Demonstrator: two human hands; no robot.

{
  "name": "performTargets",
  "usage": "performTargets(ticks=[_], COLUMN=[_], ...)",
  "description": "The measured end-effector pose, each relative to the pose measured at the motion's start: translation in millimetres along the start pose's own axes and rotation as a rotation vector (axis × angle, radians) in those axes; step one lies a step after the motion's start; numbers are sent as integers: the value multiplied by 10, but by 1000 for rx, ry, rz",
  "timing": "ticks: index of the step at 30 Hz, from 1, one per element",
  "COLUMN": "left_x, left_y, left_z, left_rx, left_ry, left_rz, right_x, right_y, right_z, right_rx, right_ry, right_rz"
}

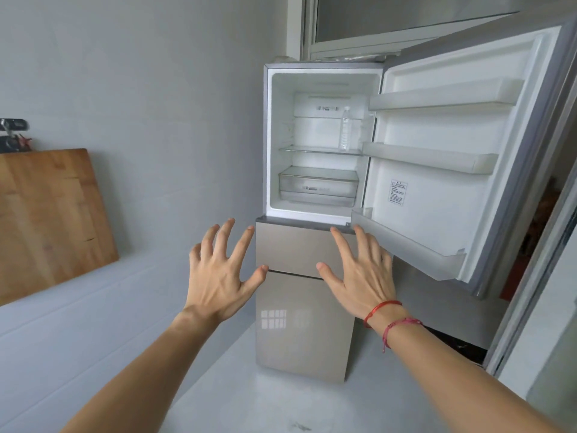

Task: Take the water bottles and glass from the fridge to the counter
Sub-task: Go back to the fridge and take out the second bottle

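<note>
White-walled and nearly bare, the fridge stands open in the upper centre of the frame, its door swung to the right. One clear water bottle stands upright on the glass shelf, at its right end near the hinge side; no glass shows. Left hand and right hand hover in the lower centre, each grip open, fingers spread, holding nothing. The right hand looks the better placed: reach above the lowest door bin, wrap the bottle's middle, lift straight before drawing it out.
</note>
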State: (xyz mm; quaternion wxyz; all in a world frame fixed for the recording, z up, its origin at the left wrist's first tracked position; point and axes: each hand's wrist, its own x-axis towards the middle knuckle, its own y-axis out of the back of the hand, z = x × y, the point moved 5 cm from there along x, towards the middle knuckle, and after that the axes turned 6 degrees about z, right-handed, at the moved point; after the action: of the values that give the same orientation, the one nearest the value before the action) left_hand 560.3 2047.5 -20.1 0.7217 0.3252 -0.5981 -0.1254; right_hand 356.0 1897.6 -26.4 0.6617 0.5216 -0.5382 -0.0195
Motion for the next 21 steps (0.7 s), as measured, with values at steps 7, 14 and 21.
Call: performTargets(ticks=[7,14,21], left_x=[427,1184,1895], left_y=[-649,-1326,-1986], left_z=[-330,-1011,-1210], left_rx=[-41,-107,-175], left_ry=[-33,-61,-136], left_rz=[19,39,35], right_x=[496,1270,1921], right_y=[-598,-1183,-1484], right_z=[-35,-150,-2], right_rx=[-50,-135,-225], right_ry=[-5,-55,-117], right_rz=[-17,-14,3])
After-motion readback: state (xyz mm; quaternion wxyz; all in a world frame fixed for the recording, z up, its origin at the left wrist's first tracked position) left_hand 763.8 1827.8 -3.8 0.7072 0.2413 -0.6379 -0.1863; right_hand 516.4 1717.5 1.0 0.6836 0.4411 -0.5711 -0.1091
